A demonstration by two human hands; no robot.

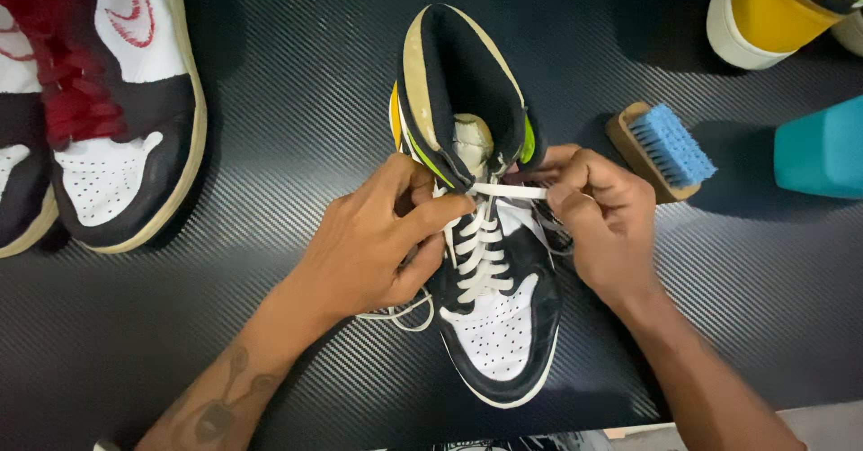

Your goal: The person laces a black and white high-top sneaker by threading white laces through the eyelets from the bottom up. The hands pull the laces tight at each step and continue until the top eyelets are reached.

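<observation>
Black carbon-weave mat covers the whole work surface, and dead centre on it sits a black and white high-top sneaker with a bit of yellow and green at the collar, toe pointing toward the person. Both hands are on its upper eyelets.

Left hand is curled in on the left side of the shoe, thumb and forefinger pinched down on one end of the white lace. Right hand does the same on the other side, fingers closed narrow around the far end, so a short stretch of lace runs flat and taut between the two hands, right across the top of the tongue. Below that the lace is already crossed through the lower eyelets. A loose tail of it trails out onto the mat under the left wrist.

Off to the left there's another pair, red-laced sneakers in black and white, lying well apart from the one being handled. On the right, just beyond the right hand, a wooden brush with blue bristles lies on the mat. Near that is a teal container, and up in the corner a yellow and white shoe, cut off by the frame.
</observation>
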